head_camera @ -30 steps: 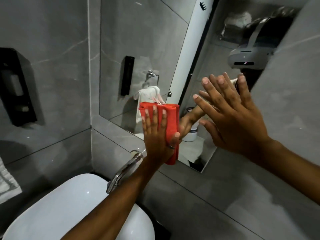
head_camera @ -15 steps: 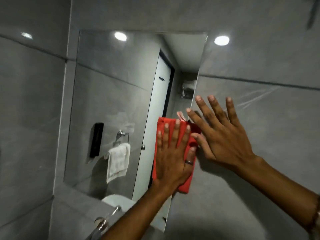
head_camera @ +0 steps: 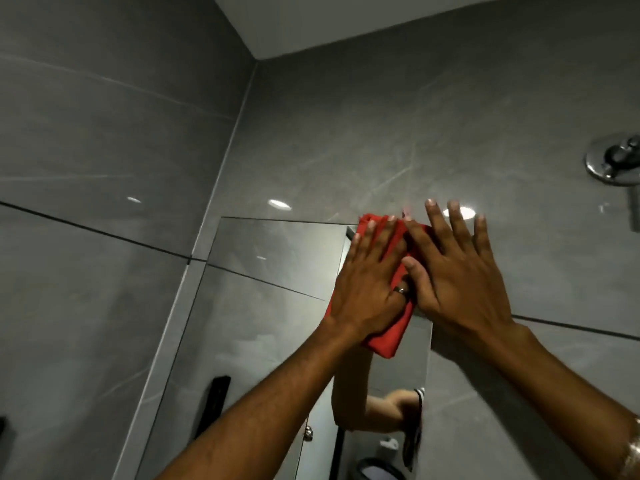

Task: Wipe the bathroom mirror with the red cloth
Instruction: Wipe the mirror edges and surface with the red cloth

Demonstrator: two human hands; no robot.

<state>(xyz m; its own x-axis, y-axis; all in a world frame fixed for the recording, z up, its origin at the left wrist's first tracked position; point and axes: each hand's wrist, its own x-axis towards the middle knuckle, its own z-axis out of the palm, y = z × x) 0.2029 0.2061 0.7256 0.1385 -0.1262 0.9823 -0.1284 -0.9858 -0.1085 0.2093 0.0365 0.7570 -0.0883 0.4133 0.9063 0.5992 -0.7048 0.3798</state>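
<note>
Red cloth [head_camera: 384,336] mostly hidden under both hands; only top edge and lower corner show. Mirror [head_camera: 263,306] upper-right corner covered, bottom cut off by frame. Left hand [head_camera: 367,289], fingers flat and spread, ring on one finger, presses folded cloth against glass at that corner. Right hand [head_camera: 457,285] flat, splayed, grips nothing; thumb side overlaps cloth, rest on glossy grey tile wall [head_camera: 381,133]. Chrome fitting [head_camera: 614,164] cut off at right.

A frameless mirror [head_camera: 270,306] hung flat on the grey tiled wall [head_camera: 381,133], its top edge just below a reflected ceiling light. A folded red cloth [head_camera: 384,341] lay pressed against the glass at its upper right corner, under a left hand [head_camera: 367,289], with a right hand [head_camera: 460,282] spread partly on the tile beside it.
</note>
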